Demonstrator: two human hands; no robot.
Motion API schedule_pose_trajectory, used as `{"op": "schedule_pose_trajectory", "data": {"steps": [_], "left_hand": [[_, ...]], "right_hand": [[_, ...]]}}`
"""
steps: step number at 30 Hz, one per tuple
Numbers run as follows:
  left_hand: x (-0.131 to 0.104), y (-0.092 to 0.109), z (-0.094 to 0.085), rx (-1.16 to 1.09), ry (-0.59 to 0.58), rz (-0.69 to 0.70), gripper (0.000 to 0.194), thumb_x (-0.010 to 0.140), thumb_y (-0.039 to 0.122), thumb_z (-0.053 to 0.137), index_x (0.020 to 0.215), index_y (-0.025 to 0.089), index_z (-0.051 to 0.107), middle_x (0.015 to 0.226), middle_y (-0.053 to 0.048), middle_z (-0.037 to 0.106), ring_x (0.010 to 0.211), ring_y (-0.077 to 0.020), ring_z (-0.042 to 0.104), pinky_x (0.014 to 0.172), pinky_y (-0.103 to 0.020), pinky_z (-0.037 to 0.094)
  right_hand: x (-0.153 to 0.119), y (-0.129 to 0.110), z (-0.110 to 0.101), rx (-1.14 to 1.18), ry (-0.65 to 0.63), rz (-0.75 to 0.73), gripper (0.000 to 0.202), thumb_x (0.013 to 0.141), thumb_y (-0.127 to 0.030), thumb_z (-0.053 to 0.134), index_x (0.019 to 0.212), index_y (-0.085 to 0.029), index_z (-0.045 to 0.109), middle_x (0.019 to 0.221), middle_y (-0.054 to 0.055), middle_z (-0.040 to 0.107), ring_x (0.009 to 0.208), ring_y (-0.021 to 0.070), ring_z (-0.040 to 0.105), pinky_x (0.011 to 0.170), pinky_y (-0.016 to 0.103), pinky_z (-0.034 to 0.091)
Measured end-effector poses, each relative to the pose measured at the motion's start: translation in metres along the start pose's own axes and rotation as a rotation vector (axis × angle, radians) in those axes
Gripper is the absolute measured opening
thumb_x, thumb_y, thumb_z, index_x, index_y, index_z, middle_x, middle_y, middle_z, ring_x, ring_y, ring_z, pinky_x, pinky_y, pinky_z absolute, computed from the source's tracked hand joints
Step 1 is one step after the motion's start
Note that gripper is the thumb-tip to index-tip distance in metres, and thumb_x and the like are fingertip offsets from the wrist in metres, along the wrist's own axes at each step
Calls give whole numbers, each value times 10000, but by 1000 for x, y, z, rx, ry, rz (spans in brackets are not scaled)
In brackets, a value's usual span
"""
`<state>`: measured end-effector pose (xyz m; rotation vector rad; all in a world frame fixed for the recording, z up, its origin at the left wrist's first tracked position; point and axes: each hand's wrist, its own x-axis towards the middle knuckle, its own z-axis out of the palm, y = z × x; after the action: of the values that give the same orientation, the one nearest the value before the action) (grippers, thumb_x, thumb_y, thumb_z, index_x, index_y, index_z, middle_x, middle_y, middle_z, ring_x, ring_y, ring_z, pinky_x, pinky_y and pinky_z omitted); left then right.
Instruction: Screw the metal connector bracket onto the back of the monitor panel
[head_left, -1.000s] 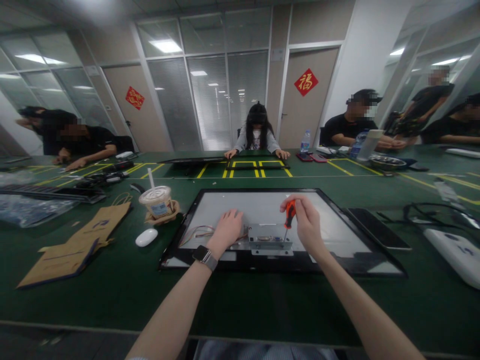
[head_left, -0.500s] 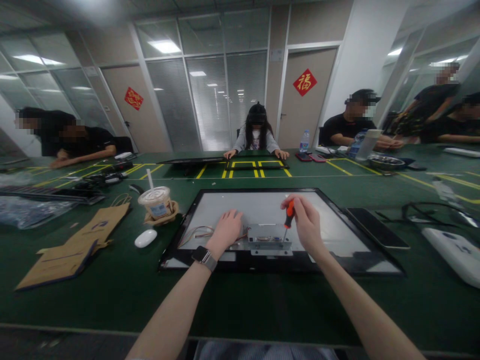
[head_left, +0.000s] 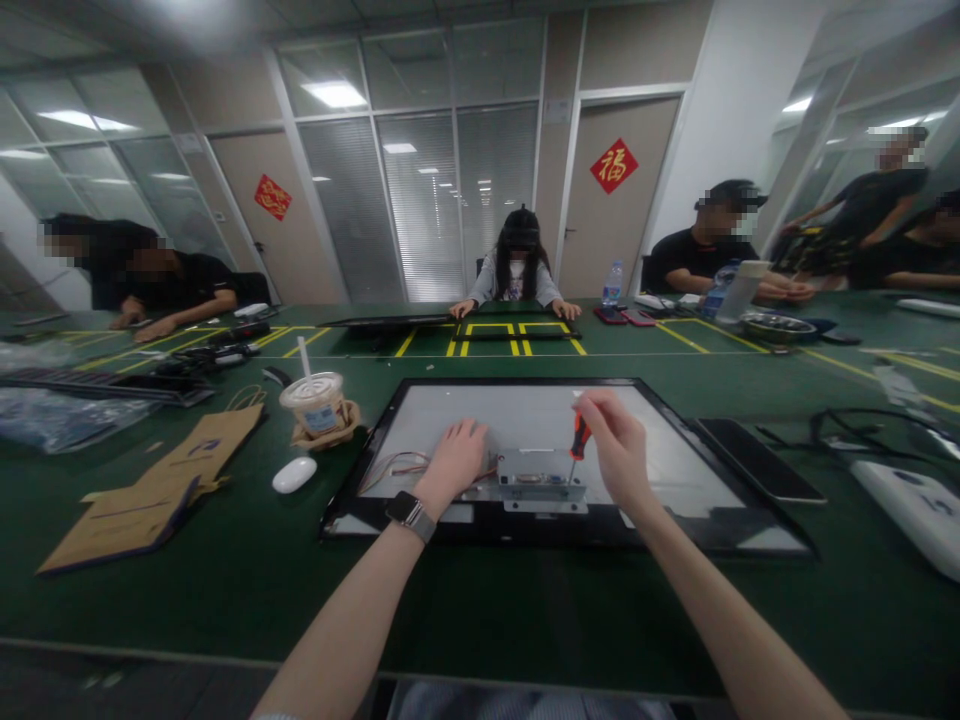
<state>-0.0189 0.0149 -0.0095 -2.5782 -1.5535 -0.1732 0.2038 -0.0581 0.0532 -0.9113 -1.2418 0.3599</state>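
Observation:
A flat display panel [head_left: 525,415] with a black frame and pale back lies before me on the table. On its near part sits a grey metal box [head_left: 536,470] with connector ports along its front. My right hand [head_left: 616,440] grips an orange-and-black screwdriver [head_left: 580,435] by its handle; the shaft points down at the box's right end. Whether the tip sits in a screw is too small to tell. My left hand [head_left: 456,455], with a watch at the wrist, rests palm down on the panel, left of the box. Thin wires [head_left: 397,468] run beside it.
Left of the panel stand a drink cup [head_left: 313,405] in a cardboard holder, a white mouse [head_left: 295,475] and a paper bag [head_left: 172,470]. A black phone-like slab [head_left: 761,460] and a white device [head_left: 911,515] lie to the right. Across the table [head_left: 495,610] sit several people.
The whole view has shifted slightly. My right fingers have moved a little on the screwdriver handle, which stays over the box's right end. My left hand stays in place.

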Motion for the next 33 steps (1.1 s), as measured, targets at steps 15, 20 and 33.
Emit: {"op": "schedule_pose_trajectory", "data": {"steps": [15,20,33], "left_hand": [[1,-1,4,-6,29,37,401,1032,154,379,1401,113,530,1456,-201,550,1357,-283,530,1121,-440,431],[1,-1,2,10,11,35,406,1036,154,366,1407,116,528,1467,-201,542,1356,-288,533,1119,-444,434],[-1,1,0,-13,20,8,410,1036,157,373,1421,119,509,1463,-194,542,1322,-281,557,1113,-417,430]], "right_hand": [[0,1,-1,-46,13,0,205,905,-415,626,858,-229,697,790,27,627,664,170,570,593,319,456],[0,2,0,33,19,28,272,974,-427,510,927,-228,688,770,34,663,723,188,620,688,348,498],[-2,0,1,82,-26,61,303,971,-494,533,912,-233,676,766,29,672,703,186,627,619,322,501]]}}
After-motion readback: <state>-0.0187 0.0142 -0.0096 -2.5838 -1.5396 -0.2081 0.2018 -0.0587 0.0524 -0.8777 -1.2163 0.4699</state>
